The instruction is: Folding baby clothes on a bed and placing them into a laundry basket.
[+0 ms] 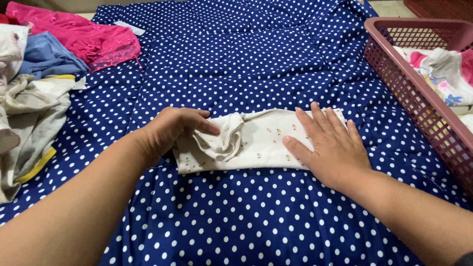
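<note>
A small cream garment (pixel 256 143) with tiny printed motifs lies folded into a long strip on a navy bedsheet with white dots (pixel 246 64). My left hand (pixel 175 130) grips the garment's bunched left end, fingers curled around the cloth. My right hand (pixel 330 143) lies flat, fingers spread, pressing the strip's right end down on the sheet.
A pink plastic laundry basket (pixel 409 74) with light printed clothes inside stands at the right edge. At the left lies a heap of clothes: a pink garment (pixel 84 34), a blue one (pixel 47 56) and cream-and-yellow pieces (pixel 34 113).
</note>
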